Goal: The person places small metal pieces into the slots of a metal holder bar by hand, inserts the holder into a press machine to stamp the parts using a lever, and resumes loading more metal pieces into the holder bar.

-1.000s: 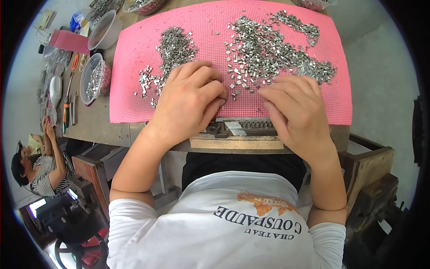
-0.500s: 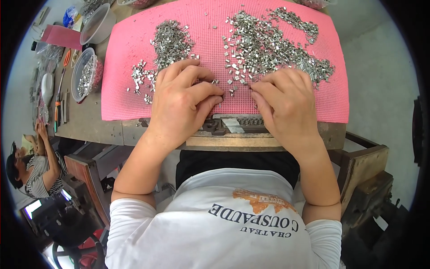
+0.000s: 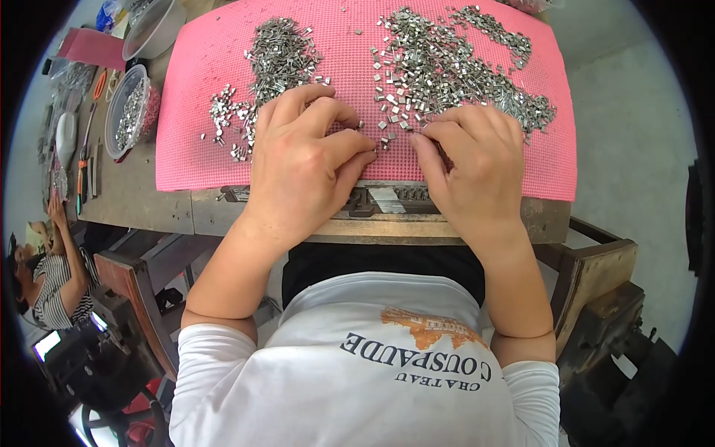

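Observation:
On a pink textured mat (image 3: 201,153) lie loose piles of small silver metal pieces, some of them square blocks, others thin and pin-like. My left hand (image 3: 305,160) is over the near end of the left pile (image 3: 279,56). Its thumb and forefinger press together at the tips; anything between them is too small to make out. Close by on the right, my right hand (image 3: 477,153) is at the near edge of the right pile (image 3: 428,63), thumb and forefinger pinched. Whatever those tips hold is hidden. A few square blocks lie scattered between the hands.
A dark metal fixture (image 3: 402,200) runs along the table's front edge. Left of the mat stand a clear tub (image 3: 112,141) of metal pieces and another plastic tub (image 3: 153,37), with hand tools (image 3: 83,160) beside them. At far left sits another person (image 3: 56,287).
The whole view has shifted slightly. My left fingertips have moved a little toward the right hand, and the thin pin seen beneath them earlier no longer shows. My right hand remains pinched.

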Demonstrator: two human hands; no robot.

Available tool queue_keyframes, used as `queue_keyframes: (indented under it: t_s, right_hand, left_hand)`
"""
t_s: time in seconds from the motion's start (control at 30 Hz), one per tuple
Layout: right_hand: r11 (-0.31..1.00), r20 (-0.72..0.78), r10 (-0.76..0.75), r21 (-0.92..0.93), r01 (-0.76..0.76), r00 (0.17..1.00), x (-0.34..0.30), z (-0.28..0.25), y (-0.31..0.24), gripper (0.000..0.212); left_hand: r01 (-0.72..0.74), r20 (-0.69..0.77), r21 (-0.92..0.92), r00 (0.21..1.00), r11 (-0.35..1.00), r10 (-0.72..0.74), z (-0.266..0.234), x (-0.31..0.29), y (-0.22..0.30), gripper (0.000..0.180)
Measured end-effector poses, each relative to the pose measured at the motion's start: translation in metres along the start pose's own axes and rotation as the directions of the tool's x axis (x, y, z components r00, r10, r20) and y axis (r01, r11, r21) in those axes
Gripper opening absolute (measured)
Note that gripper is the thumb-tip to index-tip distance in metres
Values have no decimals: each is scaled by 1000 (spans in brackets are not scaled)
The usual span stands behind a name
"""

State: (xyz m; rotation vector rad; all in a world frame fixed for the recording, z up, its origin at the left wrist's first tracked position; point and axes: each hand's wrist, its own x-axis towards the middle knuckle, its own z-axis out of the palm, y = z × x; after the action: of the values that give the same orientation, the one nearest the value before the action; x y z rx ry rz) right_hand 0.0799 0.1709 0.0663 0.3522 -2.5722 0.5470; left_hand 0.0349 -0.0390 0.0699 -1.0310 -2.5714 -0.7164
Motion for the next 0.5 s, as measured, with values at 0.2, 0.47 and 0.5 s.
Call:
queue_keyframes:
  t_s: [0.2, 0.47, 0.5]
  right_hand:
    - [997, 22, 35, -73, -33, 999, 1, 3, -6, 10]
    - [992, -22, 44, -119, -46, 999, 4, 12, -14, 11]
    - [991, -34, 38, -127, -42, 999, 4, 13, -15, 11]
  left_hand:
    - [22, -33, -33, 999, 999, -23, 6, 0, 1, 10]
    - [59, -62, -105, 996, 993, -66, 10, -4, -3, 11]
    - [65, -61, -114, 996, 991, -72, 11, -4, -3, 11]
